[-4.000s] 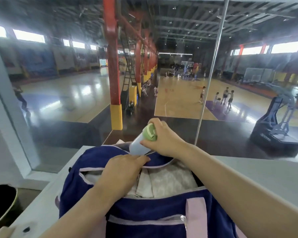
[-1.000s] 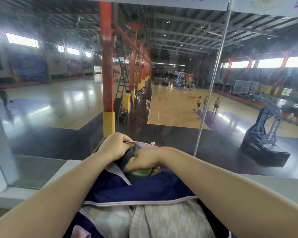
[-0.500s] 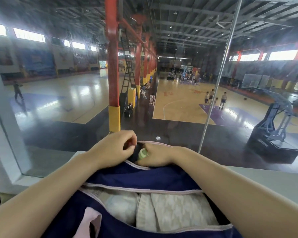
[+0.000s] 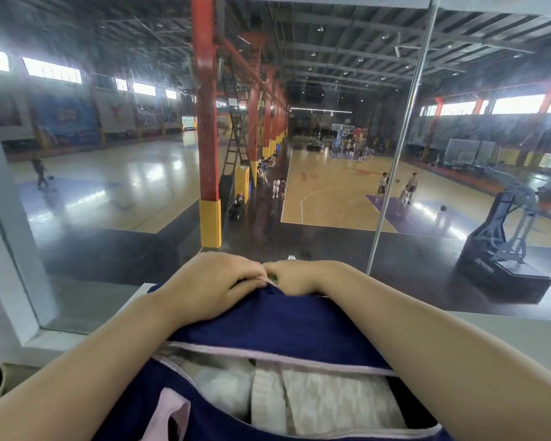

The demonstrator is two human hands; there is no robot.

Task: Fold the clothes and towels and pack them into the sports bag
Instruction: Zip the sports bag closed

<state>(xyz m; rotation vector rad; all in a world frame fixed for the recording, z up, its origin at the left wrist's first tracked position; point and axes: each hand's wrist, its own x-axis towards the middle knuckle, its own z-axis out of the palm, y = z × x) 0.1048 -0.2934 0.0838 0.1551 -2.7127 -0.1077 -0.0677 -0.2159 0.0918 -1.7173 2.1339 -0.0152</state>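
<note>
Both hands, the left hand [image 4: 210, 283] and the right hand [image 4: 295, 277], pinch the far edge of the navy fabric sports bag [image 4: 287, 326] with curled fingers, knuckles touching. Just nearer than this grip, folded white towels [image 4: 315, 399] lie inside the bag's open main compartment.

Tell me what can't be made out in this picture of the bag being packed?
- Head view: the fingertips of the left hand and right hand, curled over the sports bag far edge.
- What lies under the white folded towels.
- The bag's near side, cut off by the bottom edge.
</note>
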